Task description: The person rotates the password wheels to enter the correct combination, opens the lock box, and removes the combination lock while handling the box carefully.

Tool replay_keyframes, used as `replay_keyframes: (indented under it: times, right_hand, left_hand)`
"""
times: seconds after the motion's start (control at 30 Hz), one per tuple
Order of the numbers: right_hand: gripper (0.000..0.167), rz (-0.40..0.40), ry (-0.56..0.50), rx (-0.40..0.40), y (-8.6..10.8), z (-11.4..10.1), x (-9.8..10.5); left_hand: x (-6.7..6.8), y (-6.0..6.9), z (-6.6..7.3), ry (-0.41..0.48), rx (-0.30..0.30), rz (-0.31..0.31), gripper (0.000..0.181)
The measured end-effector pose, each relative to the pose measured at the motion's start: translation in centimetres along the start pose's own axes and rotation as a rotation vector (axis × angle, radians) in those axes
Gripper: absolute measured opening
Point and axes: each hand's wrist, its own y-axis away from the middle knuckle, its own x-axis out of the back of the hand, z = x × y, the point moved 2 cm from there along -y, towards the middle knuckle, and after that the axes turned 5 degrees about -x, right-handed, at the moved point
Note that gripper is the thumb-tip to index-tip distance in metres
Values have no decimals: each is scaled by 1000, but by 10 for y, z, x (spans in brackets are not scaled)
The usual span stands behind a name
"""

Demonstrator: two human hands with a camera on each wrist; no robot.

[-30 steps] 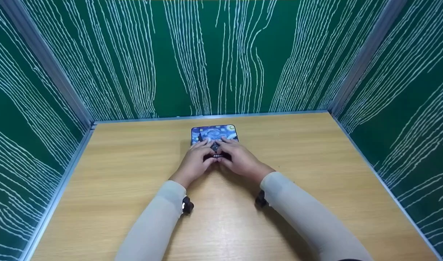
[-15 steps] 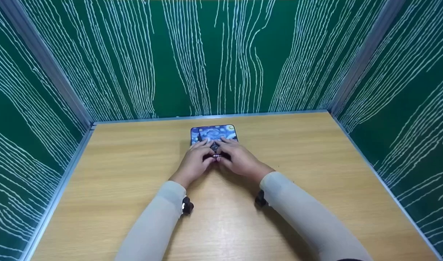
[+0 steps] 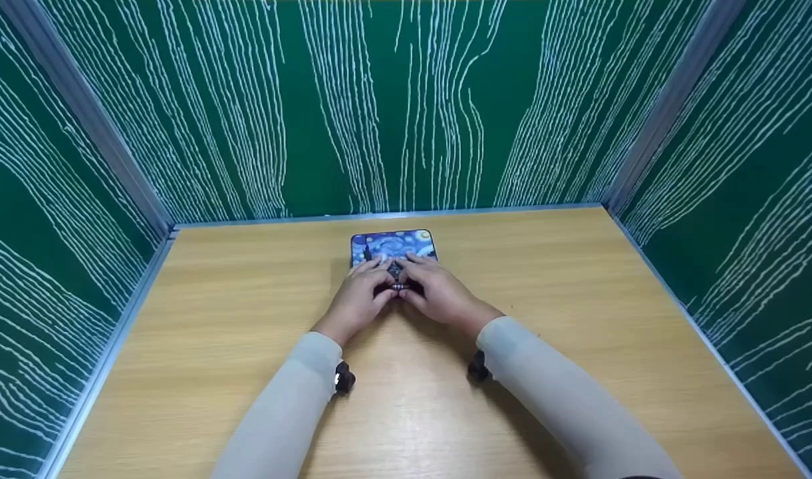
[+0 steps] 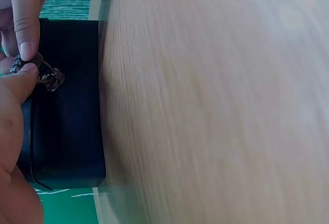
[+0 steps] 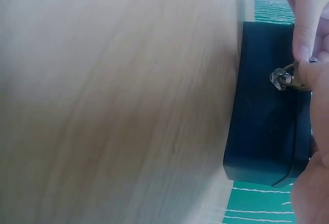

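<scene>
A dark box with a blue swirling painted lid (image 3: 394, 245) stands near the back of the table. On its front is a metal latch (image 4: 55, 80), through which the shackle of a small combination padlock (image 3: 398, 287) passes. The padlock's ridged number dials (image 4: 16, 63) show between the fingertips in the left wrist view. My left hand (image 3: 359, 293) pinches the padlock from the left, thumb in front. From the right, my right hand (image 3: 442, 293) pinches it too, thumb tip close to the other. Fingers of both hands lie over the lid's front part. The dial numbers are too small to read.
The wooden table (image 3: 406, 399) spreads out around the box. Green walls (image 3: 432, 100) with white wavy lines enclose its back and sides. Metal frame posts (image 3: 635, 159) stand at the rear corners. A small dark device (image 3: 344, 377) sits at the left wrist.
Both hands stay at the padlock, and the box keeps its place. Any turning of the dials is too small to make out.
</scene>
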Motion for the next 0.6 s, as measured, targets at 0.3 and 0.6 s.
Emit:
replay_keyframes:
  times: [0.3, 0.6]
  right_hand:
    - [45, -15, 23, -29, -1, 0, -1]
    - [59, -33, 14, -62, -1, -1, -1]
  left_hand:
    - [0, 0, 3, -49, -20, -38, 12]
    - [-1, 1, 2, -55, 1, -43, 11]
